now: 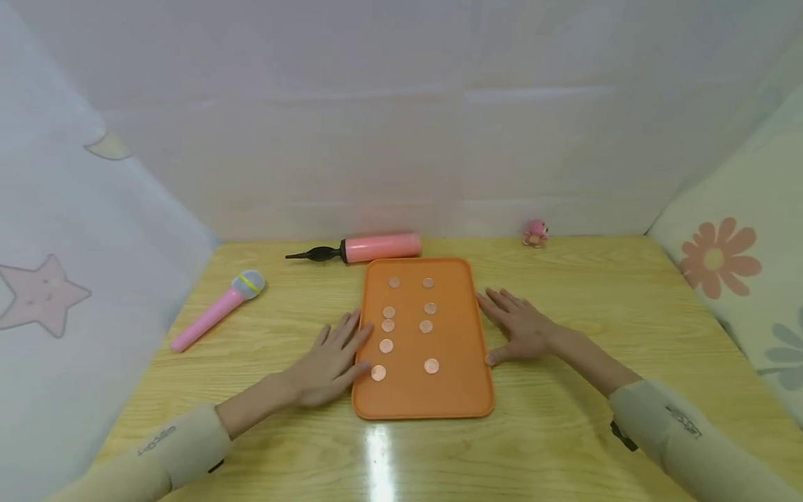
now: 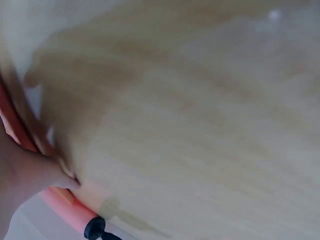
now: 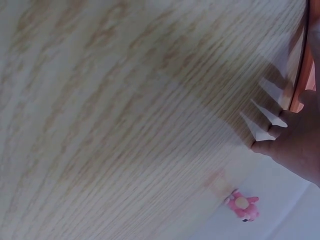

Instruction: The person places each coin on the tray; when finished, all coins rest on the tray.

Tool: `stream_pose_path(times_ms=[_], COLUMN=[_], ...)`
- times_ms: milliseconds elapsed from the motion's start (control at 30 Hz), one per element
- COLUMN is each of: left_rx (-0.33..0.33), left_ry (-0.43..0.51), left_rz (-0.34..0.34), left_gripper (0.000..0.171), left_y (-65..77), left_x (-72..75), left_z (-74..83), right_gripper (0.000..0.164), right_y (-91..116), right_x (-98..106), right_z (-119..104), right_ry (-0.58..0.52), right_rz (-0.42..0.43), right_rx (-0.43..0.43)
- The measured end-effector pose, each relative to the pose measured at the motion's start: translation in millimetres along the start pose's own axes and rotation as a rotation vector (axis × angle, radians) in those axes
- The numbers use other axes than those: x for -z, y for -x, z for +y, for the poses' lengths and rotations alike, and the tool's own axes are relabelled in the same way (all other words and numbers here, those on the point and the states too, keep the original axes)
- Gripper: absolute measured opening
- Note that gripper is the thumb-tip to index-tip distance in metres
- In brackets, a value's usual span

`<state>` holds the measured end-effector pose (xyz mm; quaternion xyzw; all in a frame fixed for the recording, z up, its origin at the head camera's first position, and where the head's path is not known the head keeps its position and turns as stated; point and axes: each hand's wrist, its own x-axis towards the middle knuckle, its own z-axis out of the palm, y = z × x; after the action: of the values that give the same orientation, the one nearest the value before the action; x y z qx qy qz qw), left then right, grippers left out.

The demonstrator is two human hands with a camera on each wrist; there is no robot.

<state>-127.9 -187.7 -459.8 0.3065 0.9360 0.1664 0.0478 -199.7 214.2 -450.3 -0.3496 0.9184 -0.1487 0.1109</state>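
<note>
An orange tray lies on the wooden table with several copper-coloured coins on it, in two rough columns. At its left edge rests my left hand, fingers spread and straight, with thumb and fingertips over the rim near the left column of coins. My right hand lies along the opposite edge, its fingers also spread, the index fingertip and thumb touching the rim. Neither hand holds anything. In the left wrist view part of the left hand shows beside the tray; in the right wrist view the right hand touches the table.
Behind the tray lies a pink hand pump with a black nozzle. A pink toy microphone is at the left. Near the back wall on the right stands a small pink figurine. Patterned cloth walls enclose the table.
</note>
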Motion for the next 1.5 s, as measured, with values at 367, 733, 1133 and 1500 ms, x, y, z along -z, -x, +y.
stream_pose_path(times_ms=[367, 733, 1133, 1500], left_rx=[-0.064, -0.128, -0.066, -0.023], left_ry=[-0.015, -0.151, -0.202, -0.079], left_rz=[0.105, 0.149, 0.112, 0.340], left_gripper=[0.065, 0.060, 0.054, 0.013], left_y=[22.0, 25.9, 6.2, -27.3], left_x=[-10.7, -13.4, -1.7, 16.2], left_z=[-2.6, -9.9, -41.0, -71.5], right_gripper=[0.114, 0.115, 0.115, 0.115], right_y=[-1, 3, 3, -1], right_x=[1, 7, 10, 5], right_z=[-9, -8, -6, -8], right_ry=[-0.023, -0.047, -0.064, -0.053], right_rz=[-0.004, -0.036, -0.050, -0.049], right_rx=[-0.036, -0.046, -0.043, -0.032])
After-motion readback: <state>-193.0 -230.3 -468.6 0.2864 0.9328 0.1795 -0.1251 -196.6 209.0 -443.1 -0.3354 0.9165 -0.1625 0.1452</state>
